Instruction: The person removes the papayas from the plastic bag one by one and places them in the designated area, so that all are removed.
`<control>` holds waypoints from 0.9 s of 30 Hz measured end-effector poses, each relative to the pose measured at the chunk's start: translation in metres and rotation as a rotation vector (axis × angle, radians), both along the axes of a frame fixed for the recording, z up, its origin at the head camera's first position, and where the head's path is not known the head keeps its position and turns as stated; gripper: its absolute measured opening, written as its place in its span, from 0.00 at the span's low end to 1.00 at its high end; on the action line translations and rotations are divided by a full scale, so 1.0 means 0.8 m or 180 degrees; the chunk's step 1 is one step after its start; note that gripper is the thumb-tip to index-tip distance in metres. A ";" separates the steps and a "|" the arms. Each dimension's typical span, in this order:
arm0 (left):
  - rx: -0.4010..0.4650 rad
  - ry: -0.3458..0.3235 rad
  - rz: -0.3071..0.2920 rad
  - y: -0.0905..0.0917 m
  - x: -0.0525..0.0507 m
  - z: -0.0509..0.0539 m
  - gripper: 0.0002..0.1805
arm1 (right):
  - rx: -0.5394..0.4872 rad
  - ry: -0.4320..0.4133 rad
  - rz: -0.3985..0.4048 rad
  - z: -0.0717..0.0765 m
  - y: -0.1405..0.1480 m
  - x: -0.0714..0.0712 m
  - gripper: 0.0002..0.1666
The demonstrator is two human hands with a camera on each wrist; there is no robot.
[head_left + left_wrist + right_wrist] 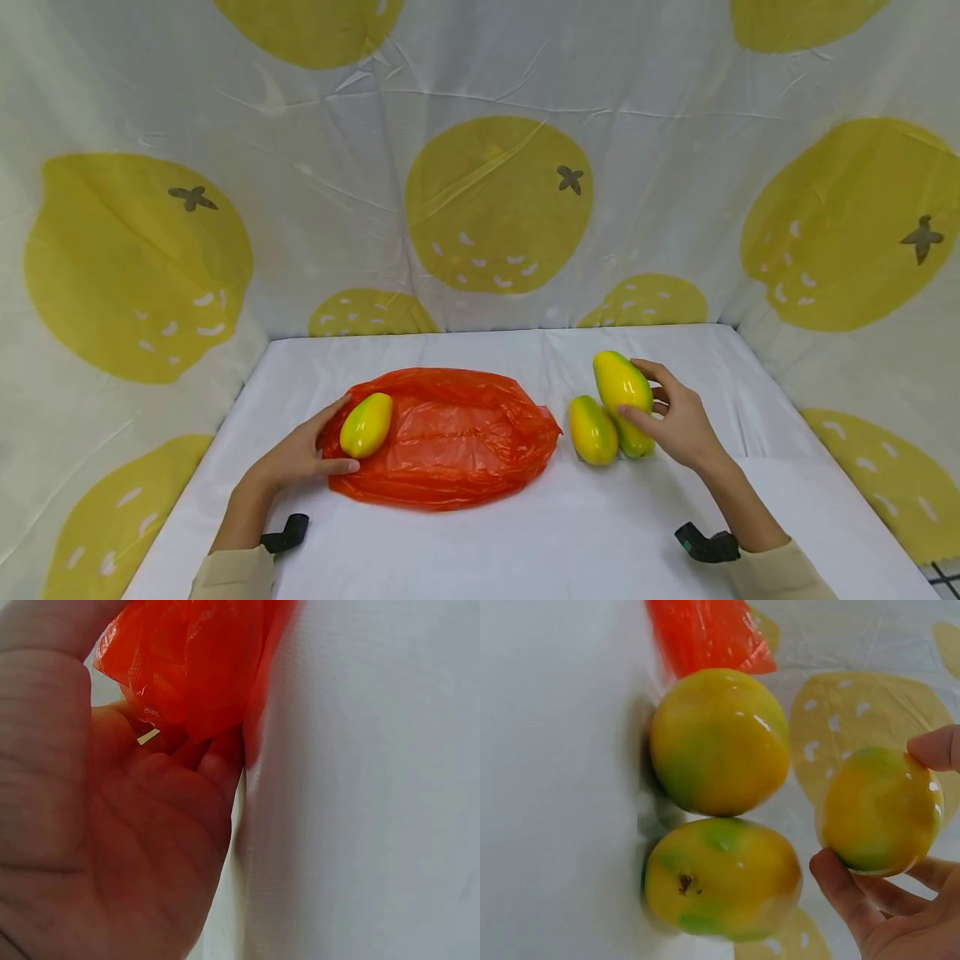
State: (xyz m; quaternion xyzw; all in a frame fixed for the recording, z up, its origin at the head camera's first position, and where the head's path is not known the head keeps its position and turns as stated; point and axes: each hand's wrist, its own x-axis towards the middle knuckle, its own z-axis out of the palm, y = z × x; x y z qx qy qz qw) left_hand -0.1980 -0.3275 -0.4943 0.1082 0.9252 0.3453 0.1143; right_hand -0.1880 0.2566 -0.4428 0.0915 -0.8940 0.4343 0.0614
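Soft, even, slightly dim light in the head view, faint shadow beside the right forearm [738, 500] between four and five o'clock, left palm [135, 832] dark toward eight o'clock, tablecloth [375, 787] softly blurred at three, small glare spots on the yellow fruits [720, 742], shadow at their nine o'clock sides.

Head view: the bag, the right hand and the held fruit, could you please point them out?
Bag [465, 450]: head view, on its bare middle.
Right hand [681, 425]: head view, on the back of the hand.
Held fruit [619, 382]: head view, mid-body.
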 end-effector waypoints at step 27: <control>0.0049 -0.0005 0.0011 0.000 0.001 -0.001 0.64 | 0.0222 0.0083 -0.0241 -0.007 0.062 0.013 0.42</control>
